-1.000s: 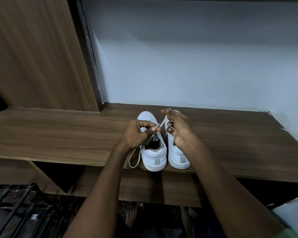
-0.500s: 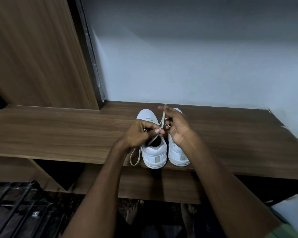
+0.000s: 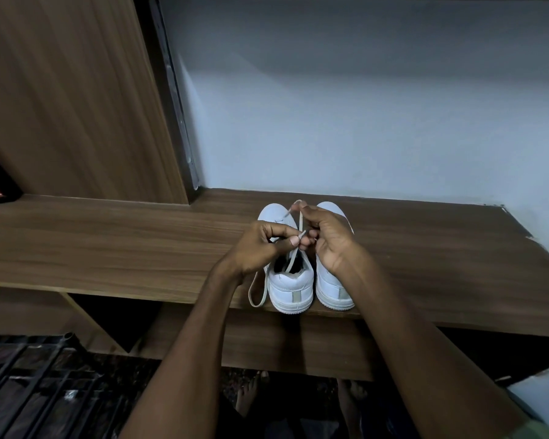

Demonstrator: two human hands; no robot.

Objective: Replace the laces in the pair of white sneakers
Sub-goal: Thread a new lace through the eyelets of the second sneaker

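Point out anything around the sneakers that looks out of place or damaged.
Little stands out. A loop of lace trails off the left sneaker onto the wooden shelf, near its front edge, while both hands pinch the lace above. The shelf's far right edge looks chipped or peeling.

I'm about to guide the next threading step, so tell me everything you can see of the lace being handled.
The lace is a flat, off-white strip, cloth by the look. The left hand pinches it near one end; the right hand holds a loop raised over the toes. A stretch runs down into the opening of the left sneaker. Another loop hangs slack beside that shoe's outer side, on the wooden shelf.
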